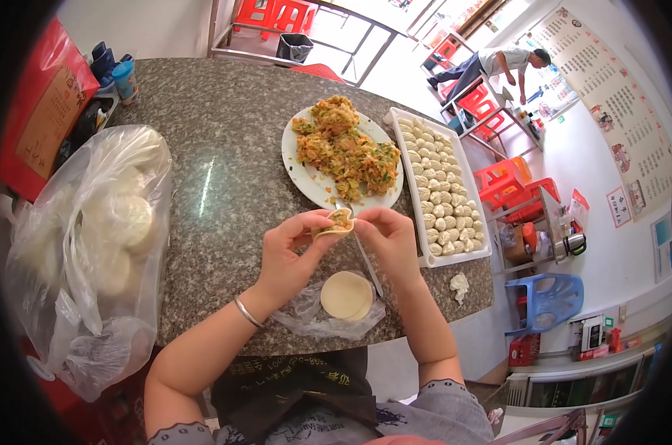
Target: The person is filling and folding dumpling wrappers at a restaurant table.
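Observation:
Between my two hands, over the near edge of a white plate, is a dumpling [339, 221], a round wrapper folded up around orange and green filling. My left hand [295, 243] cradles it from the left, while the fingertips of my right hand [386, 236] pinch its right edge. The plate [295, 172] carries a heap of chopped filling [343, 144]. A metal utensil [368, 261] leans with its upper end at the plate and its handle toward me, partly hidden by my right hand. Below my hands, a short stack of round wrappers [345, 295] lies on clear plastic [299, 317].
Right of the plate, a white tray [425, 259] holds rows of pleated dumplings [440, 185]. A crumpled tissue [459, 287] lies by it. At left, a plastic bag [91, 252] of round wrappers sits beside a red bag [43, 111] and blue cup [125, 80]. Another person [492, 67] bends over a far table.

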### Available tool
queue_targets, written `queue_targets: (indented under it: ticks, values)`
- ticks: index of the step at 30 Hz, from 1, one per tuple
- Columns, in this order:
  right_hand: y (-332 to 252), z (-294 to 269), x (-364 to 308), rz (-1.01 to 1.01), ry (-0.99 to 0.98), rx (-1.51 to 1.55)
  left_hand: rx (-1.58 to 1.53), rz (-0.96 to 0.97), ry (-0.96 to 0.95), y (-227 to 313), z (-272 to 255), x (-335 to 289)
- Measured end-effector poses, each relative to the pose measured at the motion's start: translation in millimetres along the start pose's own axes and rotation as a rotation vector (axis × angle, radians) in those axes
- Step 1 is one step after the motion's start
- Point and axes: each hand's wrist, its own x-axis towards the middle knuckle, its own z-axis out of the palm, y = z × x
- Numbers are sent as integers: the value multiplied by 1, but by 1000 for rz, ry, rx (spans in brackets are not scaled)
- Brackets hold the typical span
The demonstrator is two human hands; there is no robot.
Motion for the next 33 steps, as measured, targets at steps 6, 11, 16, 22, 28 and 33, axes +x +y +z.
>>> queue_targets:
  ticks: [6,11,16,22,28,33]
  values:
    - [10,7,4,-229,24,30,-70,-40,28,-7,-1,0]
    - [8,5,3,-570,58,-419,-9,-108,53,-7,-3,0]
    - [9,-3,2,-201,8,-129,-63,-84,6,-6,-1,0]
    - [9,2,0,-247,-19,-122,-64,-97,-54,-7,-1,-1]
    - [9,6,-2,-384,36,-310,42,-242,-18,2,-4,1]
    - [11,-2,1,-162,-32,-145,-181,-251,-47,-4,-4,0]
